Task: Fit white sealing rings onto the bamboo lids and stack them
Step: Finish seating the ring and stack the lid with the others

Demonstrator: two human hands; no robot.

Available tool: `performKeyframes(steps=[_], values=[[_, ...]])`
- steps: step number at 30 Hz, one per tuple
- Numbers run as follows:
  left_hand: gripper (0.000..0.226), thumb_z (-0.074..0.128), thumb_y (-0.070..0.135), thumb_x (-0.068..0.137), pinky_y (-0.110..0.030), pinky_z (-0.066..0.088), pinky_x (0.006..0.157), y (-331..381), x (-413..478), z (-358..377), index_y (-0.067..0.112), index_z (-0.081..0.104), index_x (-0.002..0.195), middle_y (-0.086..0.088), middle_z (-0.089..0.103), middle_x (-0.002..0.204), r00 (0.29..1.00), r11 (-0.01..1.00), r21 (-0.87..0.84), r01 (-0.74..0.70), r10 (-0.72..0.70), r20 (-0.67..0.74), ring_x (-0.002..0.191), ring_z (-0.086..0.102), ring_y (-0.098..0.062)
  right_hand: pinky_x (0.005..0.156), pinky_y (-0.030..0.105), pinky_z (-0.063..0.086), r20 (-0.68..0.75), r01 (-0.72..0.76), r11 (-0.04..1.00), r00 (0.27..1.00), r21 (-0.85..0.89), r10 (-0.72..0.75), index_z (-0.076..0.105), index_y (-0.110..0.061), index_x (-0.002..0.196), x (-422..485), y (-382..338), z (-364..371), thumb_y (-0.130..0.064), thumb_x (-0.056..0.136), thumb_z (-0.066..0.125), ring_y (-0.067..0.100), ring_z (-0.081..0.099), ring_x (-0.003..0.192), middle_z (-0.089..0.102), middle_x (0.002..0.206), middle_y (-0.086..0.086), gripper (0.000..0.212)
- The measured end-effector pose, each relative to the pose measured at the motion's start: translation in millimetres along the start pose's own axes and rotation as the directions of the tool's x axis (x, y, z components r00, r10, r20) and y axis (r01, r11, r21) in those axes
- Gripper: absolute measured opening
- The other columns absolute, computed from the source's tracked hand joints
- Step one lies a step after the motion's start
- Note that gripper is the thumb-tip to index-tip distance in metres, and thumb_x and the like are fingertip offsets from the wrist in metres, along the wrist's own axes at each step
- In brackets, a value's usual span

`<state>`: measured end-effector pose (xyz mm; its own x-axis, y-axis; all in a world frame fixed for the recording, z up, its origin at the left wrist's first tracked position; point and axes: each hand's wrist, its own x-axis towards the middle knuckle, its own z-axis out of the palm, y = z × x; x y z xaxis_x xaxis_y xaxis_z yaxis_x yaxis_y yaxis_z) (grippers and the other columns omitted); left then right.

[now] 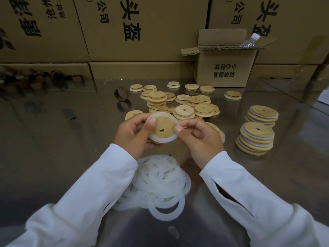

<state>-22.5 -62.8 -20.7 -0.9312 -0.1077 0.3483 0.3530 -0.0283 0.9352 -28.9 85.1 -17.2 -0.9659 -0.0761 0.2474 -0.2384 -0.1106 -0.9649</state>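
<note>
Above the steel table I hold a round bamboo lid (164, 126) with a small centre hole, tilted toward me. A white sealing ring (168, 139) sits around its inner step. My left hand (134, 133) grips the lid's left edge with the thumb on its face. My right hand (199, 135) pinches the ring at the lid's right edge. A heap of loose white rings (160, 182) lies just in front of me. Two stacks of ringed lids (256, 138) stand at the right. Loose bare lids (185, 102) are piled behind my hands.
A small open cardboard box (226, 68) with a plastic bottle (250, 41) in it stands at the back right. Large cartons (142, 29) wall off the table's far side. A cardboard tube ring (122, 93) and several more (44, 79) lie at the back left.
</note>
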Motion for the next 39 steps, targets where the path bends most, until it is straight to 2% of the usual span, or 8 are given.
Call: performKeyframes(steps=[6,9,13,18,23,28,36,39], values=[[0.029,0.059,0.027,0.069,-0.033,0.057,0.062,1.4,0.9,1.8,0.013,0.065,0.094,-0.006,0.071,0.090,0.983,0.946,-0.269,0.182,-0.185,0.013,0.087,0.069,-0.025,0.056,0.010,0.047,-0.088,0.000,0.998,0.996,-0.063,-0.005,0.061,-0.017,0.073,0.7,6.7,4.0,-0.013,0.081,0.066,0.010,0.062,0.061,0.065,0.069,0.001,0.011],[0.032,0.064,0.019,0.067,-0.033,0.058,0.064,2.5,0.2,0.1,0.013,0.063,0.098,-0.004,0.072,0.087,0.978,0.954,-0.218,0.205,-0.196,0.065,0.084,0.069,-0.021,0.056,0.012,0.048,-0.138,-0.008,0.994,0.990,-0.111,-0.008,0.061,-0.018,0.072,3.0,8.4,0.8,-0.012,0.083,0.063,0.007,0.063,0.058,0.066,0.066,-0.001,0.013],[0.030,0.065,-0.005,0.075,-0.026,0.056,0.072,1.7,-0.7,-1.8,0.018,0.064,0.094,-0.004,0.069,0.093,0.984,0.989,0.074,0.131,-0.139,0.111,0.082,0.067,-0.011,0.066,0.014,0.048,-0.130,0.074,0.957,0.985,-0.281,-0.114,0.058,-0.023,0.072,2.4,11.2,-2.1,-0.015,0.085,0.061,0.004,0.060,0.069,0.063,0.071,-0.009,0.015],[0.019,0.070,0.004,0.075,-0.019,0.053,0.070,1.2,-2.6,0.7,0.017,0.066,0.087,-0.001,0.068,0.083,0.990,0.966,0.259,-0.016,-0.021,0.141,0.075,0.063,-0.008,0.072,0.021,0.048,-0.008,0.243,0.851,0.960,-0.467,-0.279,0.057,-0.023,0.078,-2.8,12.2,-0.6,-0.017,0.086,0.060,0.006,0.057,0.079,0.062,0.083,-0.008,0.011],[0.023,0.067,-0.004,0.075,-0.019,0.052,0.071,1.0,-0.4,-1.7,0.016,0.065,0.086,-0.004,0.066,0.082,0.994,0.969,0.244,-0.049,0.023,0.109,0.077,0.061,-0.014,0.072,0.019,0.046,0.000,0.223,0.858,0.968,-0.463,-0.252,0.056,-0.027,0.075,-0.7,12.5,-1.7,-0.016,0.086,0.061,0.005,0.057,0.079,0.062,0.081,-0.009,0.015],[0.025,0.064,-0.004,0.077,-0.012,0.049,0.066,3.5,-1.3,-0.7,0.018,0.064,0.088,0.002,0.066,0.083,0.993,0.981,0.188,-0.057,0.036,0.114,0.073,0.062,0.001,0.077,0.030,0.049,-0.057,0.138,0.914,0.983,-0.381,-0.173,0.056,-0.029,0.070,4.2,11.6,-2.4,-0.015,0.085,0.062,0.014,0.061,0.079,0.063,0.076,-0.010,0.021],[0.016,0.066,0.001,0.076,-0.020,0.052,0.056,-3.4,-1.5,-1.1,0.016,0.065,0.080,0.006,0.068,0.070,0.996,0.994,0.094,0.057,-0.062,0.058,0.066,0.064,-0.007,0.071,0.012,0.047,-0.037,0.190,0.903,0.975,-0.386,-0.221,0.058,-0.032,0.074,0.3,9.5,-3.4,-0.020,0.082,0.065,-0.001,0.059,0.076,0.063,0.076,-0.018,0.017],[0.014,0.067,0.000,0.075,-0.023,0.053,0.054,-4.8,-0.7,-1.7,0.013,0.061,0.076,0.002,0.069,0.068,0.993,0.993,0.016,0.119,-0.119,0.028,0.065,0.065,-0.011,0.071,0.014,0.048,-0.047,0.205,0.880,0.968,-0.428,-0.248,0.058,-0.030,0.078,-3.4,10.9,-0.9,-0.023,0.081,0.066,-0.002,0.059,0.076,0.064,0.079,-0.017,0.012]])
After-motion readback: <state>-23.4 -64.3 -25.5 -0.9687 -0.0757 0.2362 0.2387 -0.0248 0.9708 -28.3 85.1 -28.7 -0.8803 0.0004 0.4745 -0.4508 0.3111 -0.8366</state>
